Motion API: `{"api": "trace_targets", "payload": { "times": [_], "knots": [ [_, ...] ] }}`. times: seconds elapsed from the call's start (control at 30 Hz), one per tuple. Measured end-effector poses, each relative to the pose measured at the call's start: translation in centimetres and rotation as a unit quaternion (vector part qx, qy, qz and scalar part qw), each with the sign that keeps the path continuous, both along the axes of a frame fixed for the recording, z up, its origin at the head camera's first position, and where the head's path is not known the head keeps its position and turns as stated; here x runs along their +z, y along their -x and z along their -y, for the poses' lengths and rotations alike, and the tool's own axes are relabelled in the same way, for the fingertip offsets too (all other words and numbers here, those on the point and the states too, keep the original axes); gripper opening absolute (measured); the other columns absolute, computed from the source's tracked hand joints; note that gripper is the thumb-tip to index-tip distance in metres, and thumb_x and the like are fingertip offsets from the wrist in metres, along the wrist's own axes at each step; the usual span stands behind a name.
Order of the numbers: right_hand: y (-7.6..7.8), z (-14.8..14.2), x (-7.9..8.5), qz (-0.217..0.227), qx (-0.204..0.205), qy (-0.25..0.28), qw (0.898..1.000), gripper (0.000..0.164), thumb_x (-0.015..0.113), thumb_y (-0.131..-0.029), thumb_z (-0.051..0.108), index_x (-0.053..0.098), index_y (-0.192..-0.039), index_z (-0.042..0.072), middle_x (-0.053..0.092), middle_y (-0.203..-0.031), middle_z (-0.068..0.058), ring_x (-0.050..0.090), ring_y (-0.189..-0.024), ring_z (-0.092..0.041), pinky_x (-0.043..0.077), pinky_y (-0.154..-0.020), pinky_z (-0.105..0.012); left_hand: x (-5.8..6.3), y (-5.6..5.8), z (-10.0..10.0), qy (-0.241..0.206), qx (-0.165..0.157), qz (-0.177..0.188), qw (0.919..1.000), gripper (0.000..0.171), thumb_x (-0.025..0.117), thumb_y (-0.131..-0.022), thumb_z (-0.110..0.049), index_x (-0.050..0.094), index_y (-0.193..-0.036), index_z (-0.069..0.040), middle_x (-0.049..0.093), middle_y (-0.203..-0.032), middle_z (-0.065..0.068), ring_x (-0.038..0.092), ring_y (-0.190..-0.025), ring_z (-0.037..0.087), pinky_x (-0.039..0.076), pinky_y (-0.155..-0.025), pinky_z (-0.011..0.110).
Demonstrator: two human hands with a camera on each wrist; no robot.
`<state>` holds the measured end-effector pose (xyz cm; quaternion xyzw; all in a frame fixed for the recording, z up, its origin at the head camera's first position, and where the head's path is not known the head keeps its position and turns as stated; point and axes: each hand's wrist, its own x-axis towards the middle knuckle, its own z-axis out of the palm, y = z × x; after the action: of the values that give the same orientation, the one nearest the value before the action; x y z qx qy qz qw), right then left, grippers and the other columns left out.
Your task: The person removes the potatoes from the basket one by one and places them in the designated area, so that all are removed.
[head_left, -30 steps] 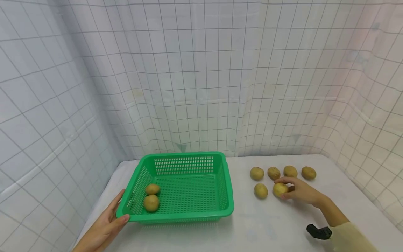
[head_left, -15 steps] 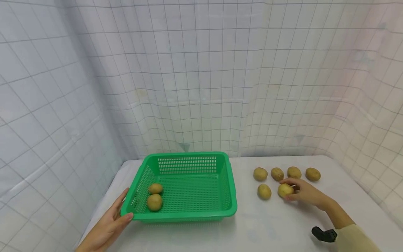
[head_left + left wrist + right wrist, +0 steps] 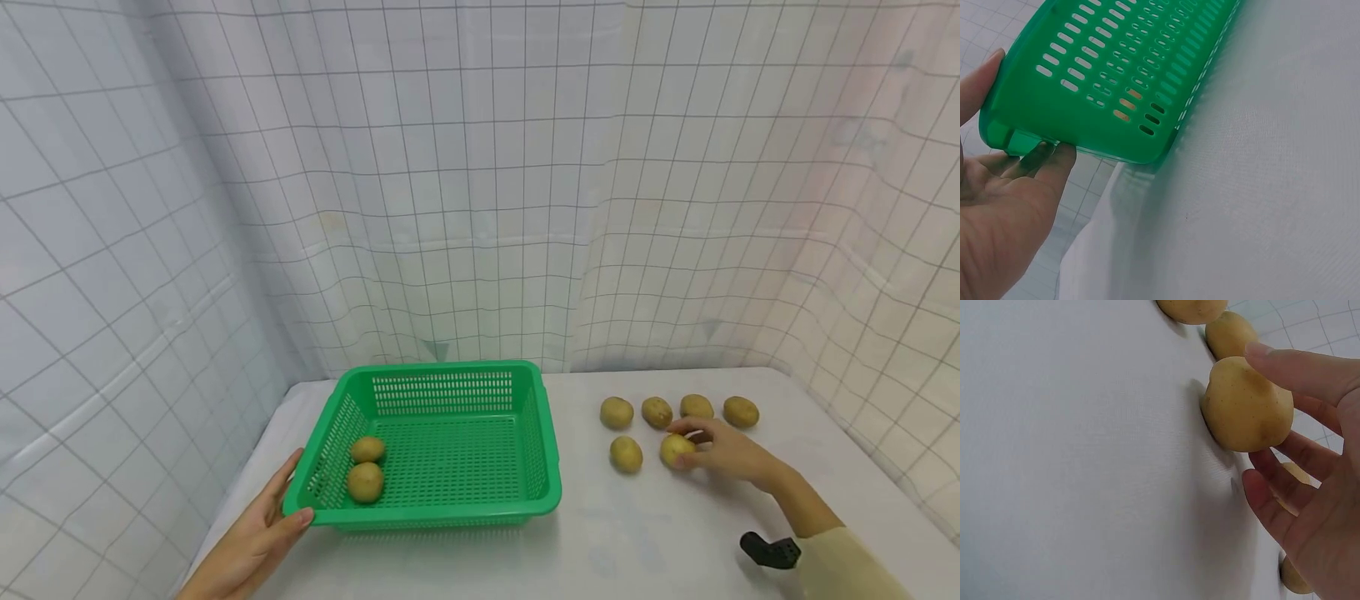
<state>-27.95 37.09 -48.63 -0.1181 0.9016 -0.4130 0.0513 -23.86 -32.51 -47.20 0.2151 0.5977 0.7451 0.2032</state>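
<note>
A green plastic basket (image 3: 442,517) with slotted walls stands left of centre in the head view, and two potatoes (image 3: 365,482) lie at its left side. My left hand (image 3: 251,533) grips its near left corner; in the left wrist view the thumb presses one side and the fingers (image 3: 1060,164) bend at the rim. On the right of the table my right hand (image 3: 731,454) holds a yellowish potato (image 3: 1249,405) between thumb and fingers. That potato appears to rest on the white cloth, its far side partly hidden by the fingers.
Several more potatoes lie near the right hand: one (image 3: 626,454) just left of it, others in a row behind, such as the potato (image 3: 741,412) at the right end. A black curved object (image 3: 769,551) sits by the right sleeve. Gridded white curtains (image 3: 480,250) enclose the table.
The right thumb and fingers have settled round the potato, which stays in about the same place. The left hand keeps its hold on the basket corner. The head view shifted slightly.
</note>
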Motion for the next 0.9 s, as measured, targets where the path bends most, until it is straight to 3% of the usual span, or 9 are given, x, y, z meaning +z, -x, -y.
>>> {"api": "trace_targets", "payload": {
  "times": [0.2,0.53,0.9],
  "knots": [
    [0.3,-0.2,0.6,-0.012,0.004,0.012,1.0,0.047,0.08,-0.093,0.023,0.064,-0.132,0.002,0.062,-0.13,-0.016,0.06,-0.116,-0.034,0.053,-0.087,-0.038,0.0,0.0,0.0,-0.002,0.001,0.0,1.0,0.086,0.036,-0.111,0.004,-0.031,-0.158,-0.019,-0.032,-0.16,0.024,0.04,-0.136,-0.005,0.039,-0.109,0.022],
    [0.5,-0.1,2.2,-0.016,-0.011,-0.012,1.0,0.047,0.077,-0.095,0.026,0.063,-0.131,0.0,0.063,-0.131,-0.017,0.058,-0.12,-0.038,0.053,-0.092,-0.051,-0.2,0.2,0.1,-0.01,-0.008,-0.003,0.9999,0.085,0.035,-0.111,0.004,-0.032,-0.157,-0.018,-0.032,-0.16,0.024,0.041,-0.136,-0.005,0.04,-0.109,0.022],
    [1.3,0.8,4.3,-0.017,0.021,-0.012,1.0,0.041,0.076,-0.096,0.021,0.064,-0.13,0.001,0.062,-0.132,-0.019,0.057,-0.122,-0.044,0.052,-0.098,-0.055,-0.4,0.3,0.1,-0.021,-0.015,-0.006,0.9996,0.085,0.034,-0.111,0.006,-0.034,-0.156,-0.017,-0.037,-0.158,0.024,0.04,-0.136,-0.005,0.039,-0.109,0.022]
  ]
}}
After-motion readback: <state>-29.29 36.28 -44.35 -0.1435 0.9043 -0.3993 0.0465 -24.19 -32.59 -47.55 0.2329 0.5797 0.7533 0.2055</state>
